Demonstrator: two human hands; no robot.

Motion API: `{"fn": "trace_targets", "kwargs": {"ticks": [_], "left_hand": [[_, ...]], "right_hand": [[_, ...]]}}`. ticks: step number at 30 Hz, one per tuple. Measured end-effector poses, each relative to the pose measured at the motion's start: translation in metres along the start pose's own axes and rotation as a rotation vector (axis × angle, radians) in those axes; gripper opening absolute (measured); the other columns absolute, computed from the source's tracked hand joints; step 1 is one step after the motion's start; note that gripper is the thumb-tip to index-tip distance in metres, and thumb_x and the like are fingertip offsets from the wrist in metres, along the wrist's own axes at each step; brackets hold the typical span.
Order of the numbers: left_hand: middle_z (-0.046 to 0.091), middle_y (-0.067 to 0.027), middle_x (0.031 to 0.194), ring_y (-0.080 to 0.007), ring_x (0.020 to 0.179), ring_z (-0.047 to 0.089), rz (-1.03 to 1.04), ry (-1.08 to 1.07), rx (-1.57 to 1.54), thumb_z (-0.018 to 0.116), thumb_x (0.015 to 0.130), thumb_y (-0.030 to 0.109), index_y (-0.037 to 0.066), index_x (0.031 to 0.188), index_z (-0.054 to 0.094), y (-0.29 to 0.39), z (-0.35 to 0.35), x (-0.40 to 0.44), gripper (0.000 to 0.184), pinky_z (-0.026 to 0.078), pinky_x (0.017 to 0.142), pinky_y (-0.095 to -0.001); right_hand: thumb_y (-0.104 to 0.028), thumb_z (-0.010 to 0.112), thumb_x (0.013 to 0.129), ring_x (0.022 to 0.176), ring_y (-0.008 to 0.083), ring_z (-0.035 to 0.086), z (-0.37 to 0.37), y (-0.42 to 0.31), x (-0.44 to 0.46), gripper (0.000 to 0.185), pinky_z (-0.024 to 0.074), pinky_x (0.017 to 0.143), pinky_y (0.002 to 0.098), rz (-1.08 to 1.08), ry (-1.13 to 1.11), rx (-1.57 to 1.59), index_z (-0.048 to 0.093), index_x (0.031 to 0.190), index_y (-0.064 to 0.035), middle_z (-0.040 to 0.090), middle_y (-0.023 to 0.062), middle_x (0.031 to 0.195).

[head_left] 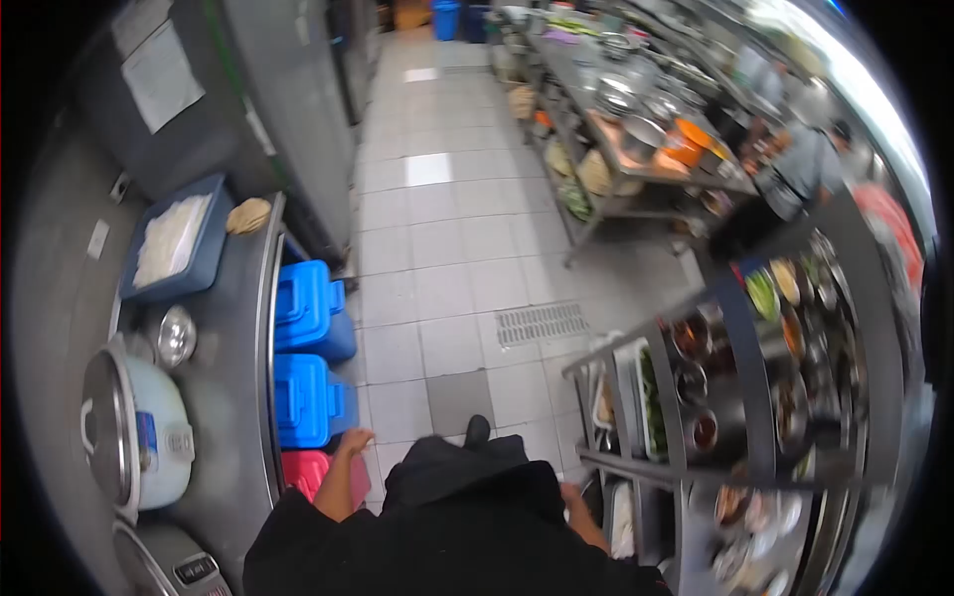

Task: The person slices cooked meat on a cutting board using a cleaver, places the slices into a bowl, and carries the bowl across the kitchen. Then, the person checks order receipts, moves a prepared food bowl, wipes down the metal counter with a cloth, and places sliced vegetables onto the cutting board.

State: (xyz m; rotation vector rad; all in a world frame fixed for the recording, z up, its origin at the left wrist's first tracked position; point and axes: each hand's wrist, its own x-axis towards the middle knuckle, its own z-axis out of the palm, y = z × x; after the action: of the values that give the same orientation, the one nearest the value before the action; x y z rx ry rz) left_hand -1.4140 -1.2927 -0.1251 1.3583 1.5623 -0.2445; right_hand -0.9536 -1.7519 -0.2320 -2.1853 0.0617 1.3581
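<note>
My left hand [356, 440] hangs low by my side, just right of the blue lidded bins [302, 399] under the counter. Its fingers look curled together, with nothing seen in them. A red bin [304, 473] lies below and left of this hand. On the other side, my right hand [572, 497] is partly covered by my dark clothing, close to the steel rack [626, 467]. Its fingers are too hidden and blurred to read. A small pale patch shows beside it, which I cannot make out.
Along the left counter [224, 397] stand a rice cooker [159, 437], a metal bowl [177, 336] and a blue-grey tub [164, 268] with white contents. Tiled floor with a drain grate [542, 323] runs ahead. A co-worker [795, 174] stands by a loaded steel table [661, 171] at right.
</note>
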Motion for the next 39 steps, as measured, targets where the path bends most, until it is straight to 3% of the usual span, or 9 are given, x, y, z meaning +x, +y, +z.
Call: {"fn": "trace_targets", "kwargs": {"ticks": [3,8,9,10,11,16,21,29,39], "left_hand": [[0.069,-0.0071,0.095,-0.0198,0.076,0.068,-0.073,0.089,-0.36,0.061,0.081,0.035,0.009,0.108,0.069,0.048,-0.018,-0.023,0.038,0.051,0.056,-0.0385],[0.059,-0.0039,0.114,-0.0204,0.078,0.062,-0.296,-0.026,-0.413,0.053,0.092,0.041,0.016,0.117,0.062,0.067,-0.007,0.039,0.036,0.054,0.065,-0.0399],[0.063,-0.004,0.09,-0.0211,0.073,0.065,-0.135,-0.002,-0.575,0.062,0.085,0.036,0.013,0.104,0.066,0.074,-0.005,0.035,0.031,0.052,0.053,-0.0405],[0.062,-0.0049,0.097,-0.0226,0.078,0.065,-0.146,-0.65,-0.981,0.058,0.089,0.034,0.017,0.111,0.063,0.048,-0.016,0.096,0.029,0.055,0.06,-0.043],[0.062,-0.0046,0.105,-0.0244,0.085,0.064,0.014,-0.273,-0.217,0.052,0.093,0.035,0.02,0.118,0.061,0.088,-0.007,0.107,0.03,0.055,0.069,-0.0462],[0.064,-0.0029,0.108,-0.0236,0.087,0.066,-0.29,-0.284,-0.351,0.045,0.097,0.034,0.02,0.118,0.063,0.26,-0.054,0.235,0.031,0.053,0.07,-0.0468],[0.065,-0.0026,0.1,-0.0181,0.083,0.065,0.033,-0.088,-0.33,0.049,0.094,0.022,0.015,0.112,0.065,0.499,-0.168,0.367,0.025,0.051,0.062,-0.0344],[0.066,-0.0025,0.096,-0.0139,0.077,0.065,0.193,-0.012,-0.283,0.057,0.088,0.019,0.013,0.108,0.067,0.776,-0.245,0.502,0.024,0.047,0.053,-0.0284],[0.067,-0.0039,0.093,-0.0174,0.072,0.064,0.153,-0.219,-0.218,0.056,0.086,0.02,0.011,0.107,0.066,0.828,-0.237,0.607,0.025,0.05,0.056,-0.0315]], "right_hand": [[-0.027,0.064,0.087,0.055,0.0206,0.061,-0.039,-0.226,0.034,0.02,0.0457,0.043,0.0343,-0.288,-0.07,0.111,0.068,0.083,-0.008,0.065,0.0064,0.071],[-0.023,0.064,0.089,0.076,0.0125,0.065,-0.048,-0.546,0.094,0.023,0.0531,0.059,0.0273,-0.515,-0.123,0.163,0.067,0.106,-0.0074,0.069,0.0017,0.091],[-0.024,0.065,0.088,0.075,0.0121,0.065,-0.041,-0.595,0.101,0.024,0.0529,0.06,0.0269,-0.541,-0.144,0.164,0.067,0.106,-0.0076,0.068,0.0017,0.091],[-0.025,0.067,0.088,0.075,0.0117,0.065,-0.035,-0.639,0.107,0.025,0.0528,0.061,0.0265,-0.571,-0.158,0.175,0.067,0.106,-0.0079,0.068,0.0016,0.091],[-0.025,0.067,0.088,0.076,0.0109,0.065,-0.027,-0.675,0.115,0.025,0.0523,0.061,0.026,-0.598,-0.191,0.107,0.068,0.106,-0.0081,0.068,0.0024,0.091],[-0.047,0.074,0.077,0.096,0.0245,0.067,0.015,-0.755,0.159,0.055,0.0526,0.083,0.0367,-0.679,-0.372,-0.638,0.066,0.117,-0.0087,0.07,0.0149,0.107],[-0.069,0.052,0.084,0.142,0.0462,0.016,0.028,-0.787,0.202,0.091,0.0216,0.115,0.0503,-0.519,-0.659,-0.886,0.013,0.154,-0.0256,-0.005,0.0251,0.157],[-0.056,0.061,0.084,0.117,0.0333,0.057,0.011,-1.032,0.332,0.064,0.0442,0.1,0.0414,-0.642,-0.446,-0.962,0.059,0.128,-0.0096,0.062,0.0174,0.124],[-0.044,0.064,0.088,0.101,0.0307,0.065,-0.074,-1.422,0.388,0.05,0.0515,0.086,0.0391,-1.046,-0.188,-0.418,0.064,0.116,-0.0036,0.066,0.0163,0.113]]}}
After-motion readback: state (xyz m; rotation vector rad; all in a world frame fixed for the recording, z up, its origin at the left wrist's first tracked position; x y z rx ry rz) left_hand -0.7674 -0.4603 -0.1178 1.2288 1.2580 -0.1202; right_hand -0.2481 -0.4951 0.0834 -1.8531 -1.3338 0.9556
